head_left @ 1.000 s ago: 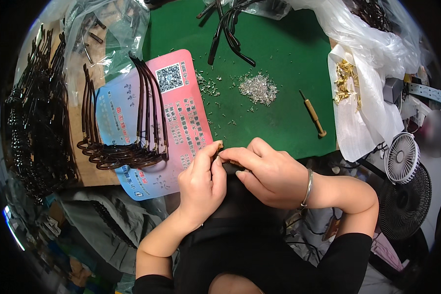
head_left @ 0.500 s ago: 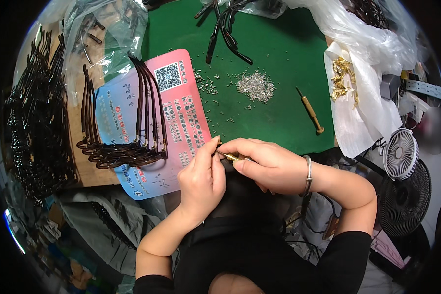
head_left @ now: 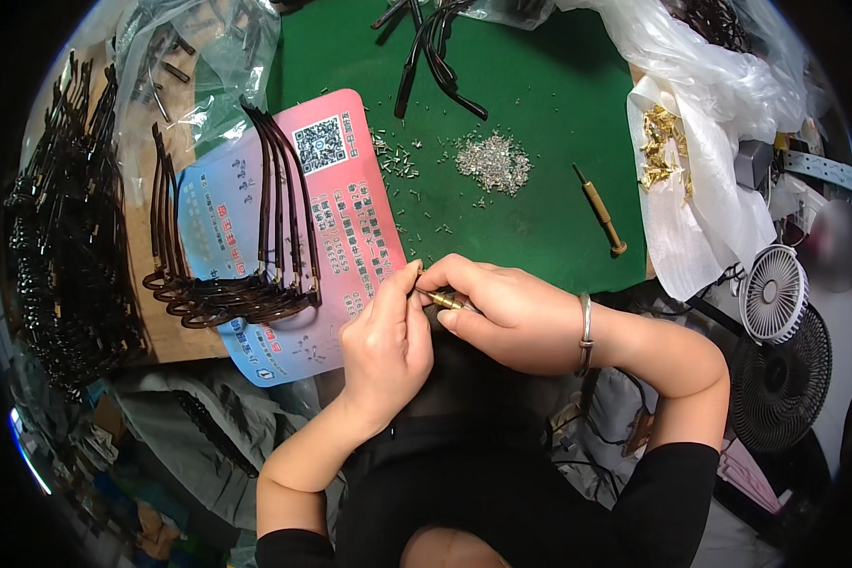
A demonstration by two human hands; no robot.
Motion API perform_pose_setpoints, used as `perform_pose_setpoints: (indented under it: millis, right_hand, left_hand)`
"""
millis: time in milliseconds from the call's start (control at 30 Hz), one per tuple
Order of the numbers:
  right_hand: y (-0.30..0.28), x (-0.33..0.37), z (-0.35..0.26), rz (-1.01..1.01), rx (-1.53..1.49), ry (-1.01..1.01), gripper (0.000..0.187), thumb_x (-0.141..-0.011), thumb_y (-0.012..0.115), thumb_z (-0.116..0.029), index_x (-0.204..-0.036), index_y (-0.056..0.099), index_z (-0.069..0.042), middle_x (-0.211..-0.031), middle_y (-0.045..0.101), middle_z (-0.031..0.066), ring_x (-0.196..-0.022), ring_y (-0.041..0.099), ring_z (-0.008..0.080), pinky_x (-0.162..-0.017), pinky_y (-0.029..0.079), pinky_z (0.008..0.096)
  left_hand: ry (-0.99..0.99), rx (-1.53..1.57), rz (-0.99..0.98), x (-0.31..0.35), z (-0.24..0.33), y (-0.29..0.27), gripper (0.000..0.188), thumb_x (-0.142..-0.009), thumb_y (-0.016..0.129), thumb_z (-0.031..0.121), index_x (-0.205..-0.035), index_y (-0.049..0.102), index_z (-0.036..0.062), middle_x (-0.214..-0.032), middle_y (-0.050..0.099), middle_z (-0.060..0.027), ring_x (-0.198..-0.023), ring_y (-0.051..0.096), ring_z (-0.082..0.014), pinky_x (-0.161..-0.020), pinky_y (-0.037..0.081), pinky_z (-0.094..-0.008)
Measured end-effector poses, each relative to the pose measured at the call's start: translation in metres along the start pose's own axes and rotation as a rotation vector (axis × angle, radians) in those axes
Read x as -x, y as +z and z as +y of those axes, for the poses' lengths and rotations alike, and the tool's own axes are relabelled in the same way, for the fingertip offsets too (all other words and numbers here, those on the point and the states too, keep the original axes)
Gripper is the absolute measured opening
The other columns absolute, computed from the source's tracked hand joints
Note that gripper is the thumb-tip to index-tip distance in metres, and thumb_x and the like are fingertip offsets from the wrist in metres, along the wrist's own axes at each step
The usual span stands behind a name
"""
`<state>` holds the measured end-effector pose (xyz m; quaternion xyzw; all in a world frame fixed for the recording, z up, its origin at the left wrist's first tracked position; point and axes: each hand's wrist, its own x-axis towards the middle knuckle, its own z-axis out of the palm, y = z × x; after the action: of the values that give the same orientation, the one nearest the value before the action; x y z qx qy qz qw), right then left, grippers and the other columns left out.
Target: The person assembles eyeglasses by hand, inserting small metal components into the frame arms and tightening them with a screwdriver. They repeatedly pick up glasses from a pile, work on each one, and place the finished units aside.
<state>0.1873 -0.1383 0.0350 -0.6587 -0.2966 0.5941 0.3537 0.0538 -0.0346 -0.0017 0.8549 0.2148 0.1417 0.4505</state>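
Above my lap, at the front edge of the green mat, both hands meet. My left hand [head_left: 385, 343] is closed in a pinch; what sits between its fingertips is tiny and mostly hidden. Held in my right hand [head_left: 516, 317] is a screwdriver [head_left: 444, 300] with a brass-coloured handle, its tip pointing at the left fingertips. Left of my hands, a row of dark brown glasses frames [head_left: 246, 301] rests, temples pointing away, on a blue and pink printed sheet [head_left: 374, 204]. Beyond my hands, small silver screws [head_left: 494, 163] form a heap, with several scattered around it.
A second brass-coloured screwdriver [head_left: 600, 210] lies on the green mat [head_left: 559, 76]. Gold-coloured small parts [head_left: 664, 151] sit on white wrapping at the right. Loose dark temples [head_left: 432, 66] lie at the back. Many dark frames [head_left: 71, 246] pile up far left. A small white fan [head_left: 774, 293] stands right.
My right hand has shifted slightly left and its fingers have changed position on the screwdriver. The left hand keeps its pinch. The whole view has moved a little.
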Motion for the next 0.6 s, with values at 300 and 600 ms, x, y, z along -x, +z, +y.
perform_pose_setpoints:
  millis: [300,600]
  right_hand:
    - [0.006,0.015,-0.010,0.048,0.418,0.002,0.035,-0.090,0.051,-0.019,-0.122,0.043,-0.005,-0.101,0.057,0.0196,-0.092,0.058,0.0373,-0.079,0.048,0.0453]
    - [-0.013,0.031,0.019,0.359,0.469,-0.234,0.030,-0.084,0.060,-0.023,-0.107,0.052,-0.005,-0.088,0.059,0.0155,-0.074,0.062,0.0313,-0.066,0.051,0.0386]
  left_hand:
    - [-0.074,0.068,-0.054,-0.004,0.009,-0.004,0.023,-0.083,0.053,-0.005,-0.105,0.058,-0.0030,-0.082,0.065,-0.0183,-0.072,0.067,-0.0279,-0.062,0.052,-0.0330]
    - [-0.652,1.024,-0.518,-0.003,0.014,-0.028,0.022,-0.096,0.047,0.013,-0.113,0.048,-0.0015,-0.102,0.064,-0.0114,-0.070,0.057,-0.0074,-0.065,0.050,-0.0217]
